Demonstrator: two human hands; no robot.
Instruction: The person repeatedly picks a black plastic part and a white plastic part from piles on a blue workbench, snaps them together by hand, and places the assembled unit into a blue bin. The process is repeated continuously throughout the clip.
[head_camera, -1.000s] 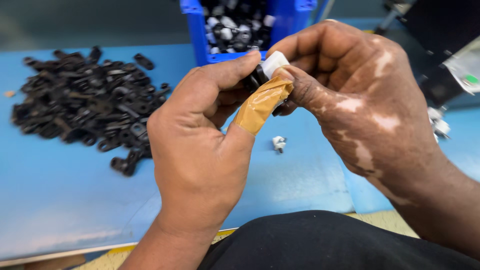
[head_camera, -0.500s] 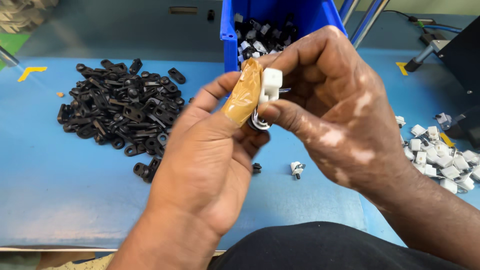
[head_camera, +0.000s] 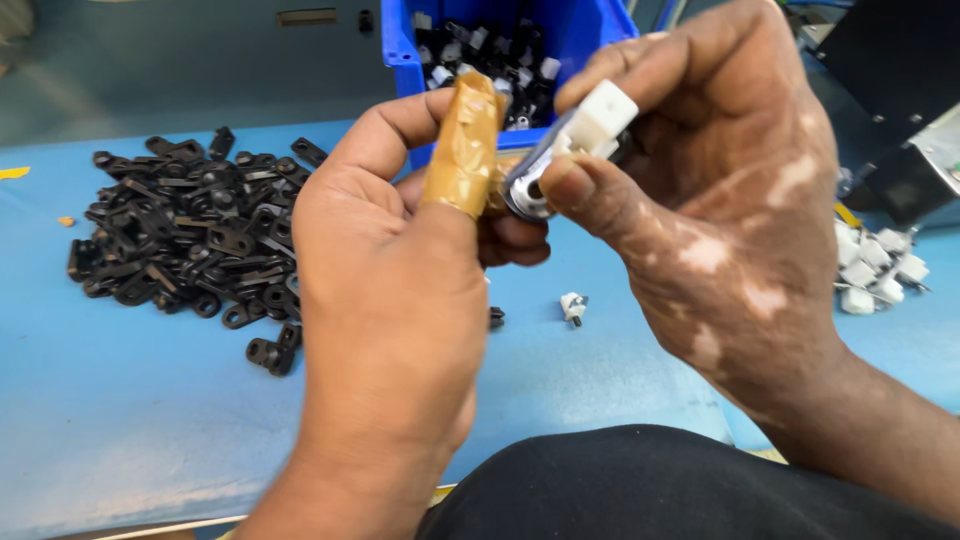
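Note:
My left hand (head_camera: 385, 290) and my right hand (head_camera: 720, 210) meet above a blue table (head_camera: 120, 420). Between them is a small assembly: a white plastic block with a shiny metal ring (head_camera: 580, 140). My right thumb and fingers pinch the white block. My left thumb, wrapped in brown tape (head_camera: 462, 145), presses beside the metal ring, and the left fingers curl under it. Whatever sits behind the left thumb is hidden.
A heap of small black plastic parts (head_camera: 190, 235) lies on the table at left. A blue bin (head_camera: 500, 50) with black and white pieces stands at the back. White parts (head_camera: 875, 265) lie at right, one loose white piece (head_camera: 573, 307) near centre.
Both hands have come closer to the camera and shifted a little. The white block now tilts to the right, with the metal ring showing below it.

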